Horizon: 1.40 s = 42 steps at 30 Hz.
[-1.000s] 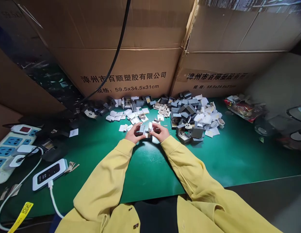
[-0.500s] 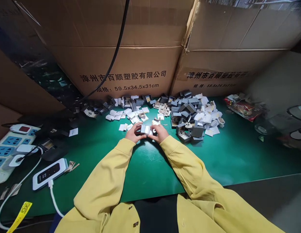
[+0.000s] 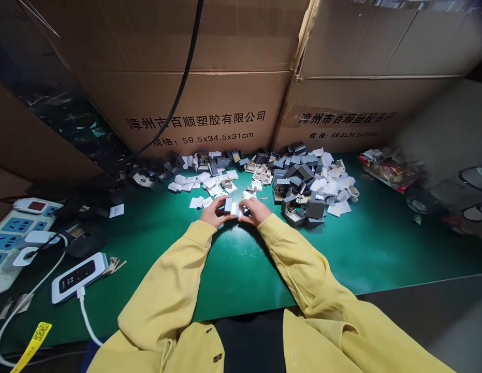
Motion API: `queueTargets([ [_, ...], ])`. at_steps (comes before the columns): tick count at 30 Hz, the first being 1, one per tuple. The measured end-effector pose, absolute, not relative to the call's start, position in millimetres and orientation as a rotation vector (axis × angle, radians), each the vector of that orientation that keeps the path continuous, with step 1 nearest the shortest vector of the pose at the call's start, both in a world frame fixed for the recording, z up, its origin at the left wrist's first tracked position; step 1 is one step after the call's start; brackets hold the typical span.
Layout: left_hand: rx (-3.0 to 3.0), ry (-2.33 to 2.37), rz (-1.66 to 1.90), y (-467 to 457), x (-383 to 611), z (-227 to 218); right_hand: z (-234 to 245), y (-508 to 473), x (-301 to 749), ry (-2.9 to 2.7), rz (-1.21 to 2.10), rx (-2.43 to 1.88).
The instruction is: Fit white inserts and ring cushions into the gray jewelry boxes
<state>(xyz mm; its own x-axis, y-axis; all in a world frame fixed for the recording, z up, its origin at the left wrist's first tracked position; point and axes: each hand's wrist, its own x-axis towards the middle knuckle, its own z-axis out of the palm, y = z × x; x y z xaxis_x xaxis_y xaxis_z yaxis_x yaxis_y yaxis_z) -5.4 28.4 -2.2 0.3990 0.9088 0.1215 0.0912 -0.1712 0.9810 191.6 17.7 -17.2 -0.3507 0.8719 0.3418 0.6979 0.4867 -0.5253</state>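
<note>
My left hand (image 3: 213,213) and my right hand (image 3: 255,211) meet over the green mat (image 3: 241,254), fingers closed around one small grey box (image 3: 228,205) with a white insert (image 3: 236,209) between them. Yellow sleeves cover both arms. Just beyond my right hand lies a heap of small grey boxes (image 3: 298,181) mixed with white cards. Loose white cards (image 3: 204,182) lie scattered beyond my left hand.
Two large cardboard cartons (image 3: 209,98) stand along the back edge, a black cable hanging before them. At left sit a power strip (image 3: 15,233) and a white device (image 3: 79,276) with a charging cord. Colourful wrappers (image 3: 384,171) lie at right.
My hands have drawn closer together and the white insert has gone from beside the box to against it. The view has shifted slightly.
</note>
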Motion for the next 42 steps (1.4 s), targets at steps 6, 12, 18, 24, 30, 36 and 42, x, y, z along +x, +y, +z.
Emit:
queueTargets([
  [6,1.562,0.909,0.953,29,-4,-3,-15,20,188,-2.292,0.295,-1.245],
  [12,1.542,0.872,0.944,31,-6,-6,3,18,183,-2.589,0.11,-1.37],
  [18,1.532,0.889,0.899,32,-7,-5,22,10,177,-2.744,0.042,-1.472],
  [24,1.523,0.882,0.896,32,-7,-4,20,-4,181,-2.728,-0.054,-1.554],
  [30,1.501,0.841,0.819,34,-9,-2,6,6,197,-2.677,-0.111,-1.115],
  [36,1.509,0.808,0.747,36,-13,-2,-1,20,202,-2.722,-0.045,-0.869],
  [42,1.49,0.829,0.744,36,-13,0,1,24,202,-2.787,-0.027,-0.828],
])
